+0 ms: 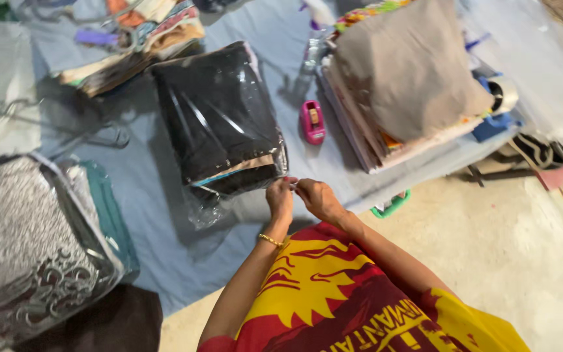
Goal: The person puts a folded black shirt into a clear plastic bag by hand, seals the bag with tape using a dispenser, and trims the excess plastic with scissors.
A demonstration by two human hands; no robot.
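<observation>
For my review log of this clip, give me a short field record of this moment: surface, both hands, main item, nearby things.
surface: table under a blue-grey cloth
left hand: fingertips pinched together with the other hand's, at the table edge
right hand: meets the left; what they pinch is too small to tell
main item: black folded fabric in a clear plastic bag, just beyond the hands
nearby: pink tape dispenser; stack of folded fabric; patterned bagged fabric

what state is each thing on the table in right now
black fabric pack: wrapped in clear plastic, lying flat, open bag end toward the person
left hand: fingers pinched together at the pack's near edge
right hand: fingers pinched, meeting the left hand
pink tape dispenser: standing on the table, untouched
beige fabric stack: folded, piled up
patterned grey pack: bagged in clear plastic, lying flat
</observation>
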